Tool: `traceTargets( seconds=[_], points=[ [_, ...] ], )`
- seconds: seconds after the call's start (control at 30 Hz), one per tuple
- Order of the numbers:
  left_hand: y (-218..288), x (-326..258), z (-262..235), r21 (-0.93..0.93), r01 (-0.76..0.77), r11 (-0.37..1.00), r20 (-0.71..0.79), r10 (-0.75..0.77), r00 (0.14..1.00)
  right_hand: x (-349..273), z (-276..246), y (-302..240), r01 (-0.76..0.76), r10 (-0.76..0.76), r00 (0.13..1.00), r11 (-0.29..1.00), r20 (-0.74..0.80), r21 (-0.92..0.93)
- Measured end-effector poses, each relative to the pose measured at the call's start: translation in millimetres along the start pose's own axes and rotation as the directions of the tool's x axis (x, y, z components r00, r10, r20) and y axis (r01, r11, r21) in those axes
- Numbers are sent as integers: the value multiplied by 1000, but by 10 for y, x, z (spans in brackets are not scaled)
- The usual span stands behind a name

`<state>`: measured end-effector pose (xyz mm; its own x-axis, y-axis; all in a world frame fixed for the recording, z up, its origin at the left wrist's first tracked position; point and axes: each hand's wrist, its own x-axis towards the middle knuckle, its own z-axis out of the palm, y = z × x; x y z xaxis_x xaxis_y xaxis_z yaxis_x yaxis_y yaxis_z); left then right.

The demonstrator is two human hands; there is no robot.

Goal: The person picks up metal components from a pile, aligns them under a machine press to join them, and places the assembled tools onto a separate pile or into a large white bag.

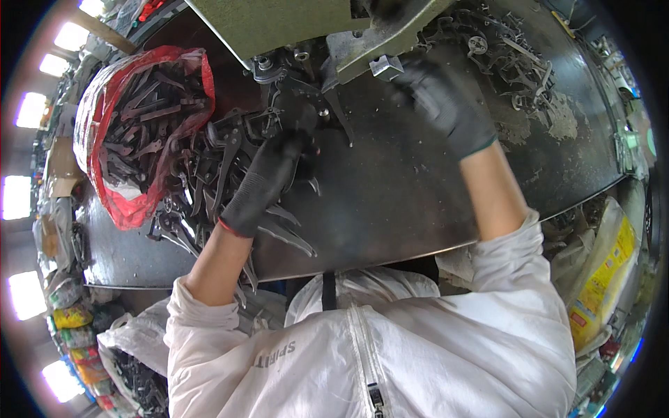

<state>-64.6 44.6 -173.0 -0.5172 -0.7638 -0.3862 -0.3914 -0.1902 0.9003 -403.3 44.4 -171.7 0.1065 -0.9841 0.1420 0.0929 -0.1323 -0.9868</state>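
Note:
My left hand (272, 171), in a black knitted glove with a red cuff edge, is closed on a pair of dark metal pliers (339, 117) under the green machine head (286, 28). The glove hides part of the pliers, whose curved handle sticks out to the right. My right hand (446, 108), in a black glove too, is beside the small shiny metal block (385, 67) on the machine's right side. Motion blurs its fingers, so I cannot make out whether they hold anything. A pile of similar pliers (226, 157) lies left of and under my left forearm.
A clear bag with a red rim (118, 202), full of dark flat metal pieces (157, 104), stands on the left of the dark metal table (376, 216). Small metal parts (516, 59) are heaped at the back right. A yellow and white sack (606, 279) sits beyond the table's right front edge.

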Motion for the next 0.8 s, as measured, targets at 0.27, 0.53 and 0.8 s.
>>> traceTargets(
  seconds=[0.27,0.53,0.8],
  points=[
    [115,220,79,11,-126,992,-134,127,983,-257,983,-10,-279,304,944,943,-131,180],
    [170,285,36,179,-303,936,-99,323,941,-205,1095,122,-229,241,961,968,-132,101],
    [399,87,-79,74,-120,990,-24,122,992,-208,1303,-48,-242,265,950,959,-164,147]
  ],
)
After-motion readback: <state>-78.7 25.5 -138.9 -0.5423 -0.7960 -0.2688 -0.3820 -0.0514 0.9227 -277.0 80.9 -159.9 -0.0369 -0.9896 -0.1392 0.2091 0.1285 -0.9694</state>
